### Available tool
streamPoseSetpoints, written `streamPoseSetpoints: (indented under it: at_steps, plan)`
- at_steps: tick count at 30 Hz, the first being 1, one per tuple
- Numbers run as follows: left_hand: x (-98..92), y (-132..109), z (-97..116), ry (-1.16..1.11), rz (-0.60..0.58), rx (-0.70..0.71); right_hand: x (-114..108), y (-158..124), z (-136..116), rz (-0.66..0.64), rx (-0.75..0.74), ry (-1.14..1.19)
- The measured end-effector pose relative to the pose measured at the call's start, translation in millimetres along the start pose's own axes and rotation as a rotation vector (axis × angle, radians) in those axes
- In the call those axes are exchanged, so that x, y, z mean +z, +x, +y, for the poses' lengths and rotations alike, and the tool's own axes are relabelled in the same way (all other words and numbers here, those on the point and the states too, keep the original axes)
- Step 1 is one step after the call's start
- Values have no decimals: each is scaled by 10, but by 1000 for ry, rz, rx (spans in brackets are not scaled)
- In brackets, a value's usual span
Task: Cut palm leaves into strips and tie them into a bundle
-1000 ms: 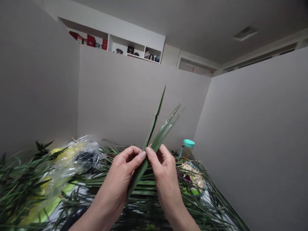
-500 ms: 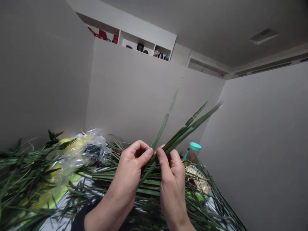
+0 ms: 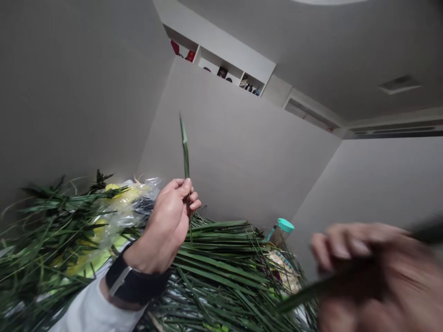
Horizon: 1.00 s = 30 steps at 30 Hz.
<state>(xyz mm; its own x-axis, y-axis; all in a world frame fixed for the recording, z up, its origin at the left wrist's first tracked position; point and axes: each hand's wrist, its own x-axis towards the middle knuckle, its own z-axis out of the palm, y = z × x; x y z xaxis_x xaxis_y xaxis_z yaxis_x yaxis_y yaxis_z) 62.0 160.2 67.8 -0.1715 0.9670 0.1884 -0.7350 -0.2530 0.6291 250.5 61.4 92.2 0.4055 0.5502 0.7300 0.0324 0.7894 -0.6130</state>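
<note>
My left hand (image 3: 168, 219) pinches a thin green leaf strip (image 3: 184, 147) that stands upright above the fingers. My right hand (image 3: 377, 272) is at the lower right, blurred by motion, its fingers curled round a bundle of long green leaves (image 3: 311, 288) that points down to the left. The two hands are far apart. Below them lies a thick pile of long green leaves (image 3: 221, 258) on the table.
A clear plastic bag (image 3: 133, 203) with yellow and dark contents lies at the left among more leaves (image 3: 38, 226). A bottle with a teal cap (image 3: 281, 229) stands by the grey partition walls. A high shelf (image 3: 221, 67) holds small items.
The hands, which held the leaves together at the centre, have pulled apart. The left keeps one thin strip upright; the right has swung the rest down to the right. The view has tilted.
</note>
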Motion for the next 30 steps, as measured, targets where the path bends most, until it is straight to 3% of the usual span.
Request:
streamPoseSetpoints:
  at_steps: [1,4,7,10,18,25,28,30]
  plan:
    - [18,-30,21,4,-47,-27,88,-33,68,9,115,0]
    - [83,-157,19,49,-214,-135,352,-162,362,-174,461,-23]
    - [131,-281,-67,123,-366,-241,451,-228,570,-270,633,56]
    - [155,-346,-153,214,-417,-265,418,-245,608,-292,587,53]
    - [163,-309,-178,216,-351,-213,355,-345,650,-356,452,-194]
    - [107,-211,-295,215,-265,-171,330,-424,712,-72,477,-6]
    - [89,-190,-366,202,-195,-151,447,-480,611,-86,509,128]
    - [71,-166,-399,189,-134,-135,430,-529,547,-80,450,172]
